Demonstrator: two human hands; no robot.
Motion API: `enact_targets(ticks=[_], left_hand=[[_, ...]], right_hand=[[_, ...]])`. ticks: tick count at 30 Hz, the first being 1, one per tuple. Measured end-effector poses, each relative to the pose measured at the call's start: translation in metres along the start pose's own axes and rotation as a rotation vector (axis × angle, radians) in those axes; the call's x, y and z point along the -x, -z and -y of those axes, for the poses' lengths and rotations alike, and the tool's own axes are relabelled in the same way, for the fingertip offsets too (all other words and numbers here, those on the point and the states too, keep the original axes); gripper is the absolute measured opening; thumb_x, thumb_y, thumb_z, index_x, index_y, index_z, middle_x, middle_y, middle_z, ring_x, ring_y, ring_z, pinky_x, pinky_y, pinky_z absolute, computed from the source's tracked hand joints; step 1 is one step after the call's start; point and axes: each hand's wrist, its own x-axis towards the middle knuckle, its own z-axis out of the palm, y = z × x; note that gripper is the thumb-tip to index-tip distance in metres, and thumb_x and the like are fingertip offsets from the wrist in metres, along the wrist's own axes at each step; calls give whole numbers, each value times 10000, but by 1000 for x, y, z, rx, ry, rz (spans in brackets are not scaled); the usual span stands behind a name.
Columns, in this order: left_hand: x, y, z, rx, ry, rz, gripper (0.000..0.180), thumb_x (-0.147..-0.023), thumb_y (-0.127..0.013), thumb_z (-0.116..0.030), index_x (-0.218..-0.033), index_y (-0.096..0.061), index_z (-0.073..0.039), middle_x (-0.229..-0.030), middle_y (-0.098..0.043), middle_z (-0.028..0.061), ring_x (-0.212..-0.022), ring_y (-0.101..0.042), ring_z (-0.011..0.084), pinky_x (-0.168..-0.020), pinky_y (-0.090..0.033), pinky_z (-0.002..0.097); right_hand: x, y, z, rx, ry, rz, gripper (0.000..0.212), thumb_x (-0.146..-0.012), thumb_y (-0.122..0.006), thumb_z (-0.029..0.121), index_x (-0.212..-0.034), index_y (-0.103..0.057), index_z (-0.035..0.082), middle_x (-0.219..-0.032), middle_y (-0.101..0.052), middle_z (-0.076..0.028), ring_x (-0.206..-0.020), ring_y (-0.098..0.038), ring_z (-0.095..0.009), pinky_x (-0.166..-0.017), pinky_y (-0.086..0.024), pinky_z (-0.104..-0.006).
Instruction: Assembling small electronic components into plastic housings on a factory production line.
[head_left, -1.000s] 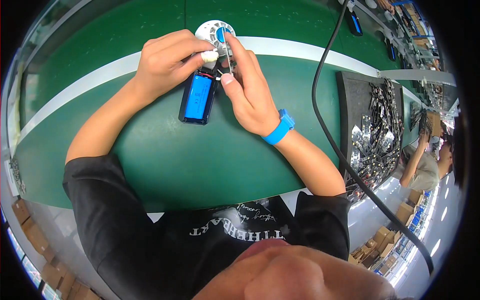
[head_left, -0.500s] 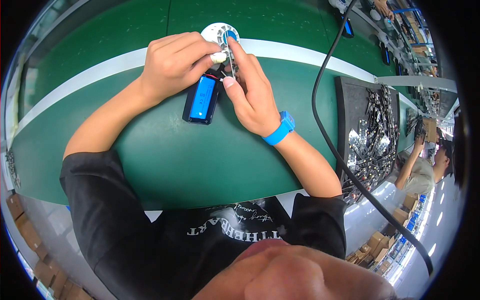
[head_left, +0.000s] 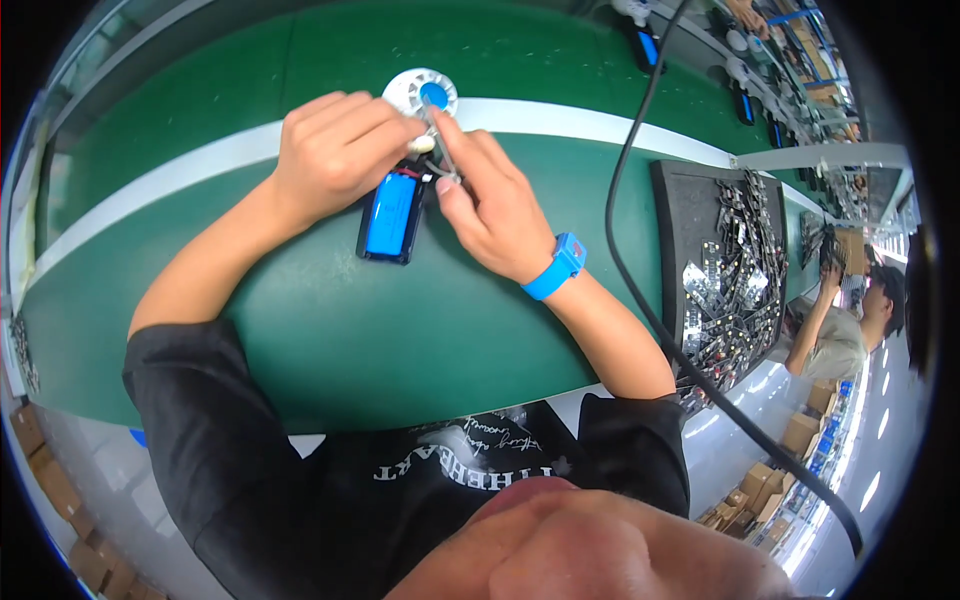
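Note:
A thin narrow circuit board (head_left: 445, 158) is seen nearly edge-on between my hands. My right hand (head_left: 492, 205) grips it, index finger at its far end and thumb at its near end. My left hand (head_left: 345, 150) is closed in a pinch against its left side, with a pale cover on one fingertip; what lies in the pinch is hidden. Just below, a black case (head_left: 373, 245) with a blue battery pack (head_left: 393, 212) lies on the green table, wires showing at its far end. Beyond my fingertips sits a white round slotted part (head_left: 403, 90) with a blue centre.
At right, a black tray (head_left: 680, 190) holds a heap of small circuit boards (head_left: 735, 285). A thick black cable (head_left: 612, 225) hangs across the right side. Past the white rail (head_left: 560, 121) runs a green belt (head_left: 500, 50) carrying similar units (head_left: 648, 48). Another person (head_left: 845, 330) sits at far right.
The whole view has shifted slightly. The circuit board now slants more, its near end to the right. Both hands keep their hold beside the black case.

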Motion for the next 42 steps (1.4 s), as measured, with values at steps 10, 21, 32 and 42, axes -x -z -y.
enact_targets(ticks=[10, 21, 32, 42], left_hand=[[6, -3, -2, 137, 68, 131, 224, -648, -803, -2, -820, -664, -37, -725, -636, 81, -619, -624, 254, -566, -497, 352], [-6, 11, -4, 43, 166, 142, 267, -663, -832, -67, -871, -667, -39, -1048, -634, 122, -1038, -606, 318, -873, -509, 421], [-46, -39, 34, 500, 253, 413, 434, -808, -759, -453, -979, -715, -57, -1064, -662, 136, -1070, -644, 347, -902, -511, 451], [3, -47, 255, 684, 1101, 223, 801, -983, -422, -718, -1349, -540, -16, -1256, -641, 128, -1128, -627, 283, -875, -541, 391]], right_hand=[[6, 8, -3, 33, 25, 28, 733, -857, -579, 16, -1557, -412, 156, -1073, -588, -164, -829, -625, -380, -737, -539, -447], [4, 12, -5, 98, 31, 50, 664, -863, -591, 58, -1501, -475, 198, -1098, -612, -134, -874, -666, -367, -729, -563, -482], [-7, 67, 0, 256, 43, 419, 541, -940, -605, 266, -1463, -489, 192, -1072, -658, -180, -944, -686, -388, -770, -565, -509], [150, 271, -37, 1012, -240, 130, 558, -843, -653, 102, -1390, -542, 86, -1144, -590, -157, -1091, -624, -334, -829, -567, -462]])
